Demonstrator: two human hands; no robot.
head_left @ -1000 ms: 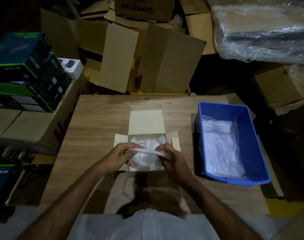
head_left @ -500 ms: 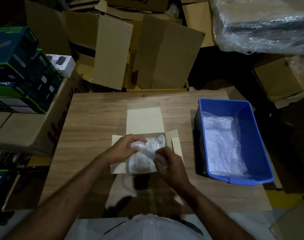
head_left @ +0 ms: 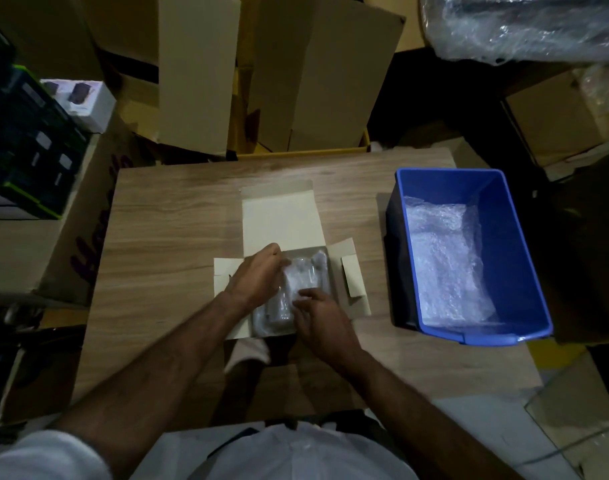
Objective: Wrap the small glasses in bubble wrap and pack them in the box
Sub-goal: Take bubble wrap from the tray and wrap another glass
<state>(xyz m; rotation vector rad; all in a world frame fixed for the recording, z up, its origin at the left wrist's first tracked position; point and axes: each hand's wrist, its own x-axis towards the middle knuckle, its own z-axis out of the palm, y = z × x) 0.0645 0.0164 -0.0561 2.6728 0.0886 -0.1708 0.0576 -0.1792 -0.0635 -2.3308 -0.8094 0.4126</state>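
A small cream cardboard box [head_left: 282,220] lies open in the middle of the wooden table, its lid flap pointing away from me. Bubble-wrapped glasses [head_left: 304,278] lie inside it. My left hand [head_left: 258,278] rests over the left part of the bundles, fingers bent onto the wrap. My right hand [head_left: 316,313] presses on the near right part of the wrap with fingers spread. The glasses under the wrap are hard to make out.
A blue plastic bin [head_left: 503,230] with loose bubble wrap [head_left: 445,258] stands on the table's right side. Brown cartons [head_left: 316,81] crowd behind the table. Stacked dark product boxes [head_left: 29,140] sit at the left on a large carton.
A wrapped bundle that both hands held above the box has gone down into it. Both hands now lie on the wrap inside the box.
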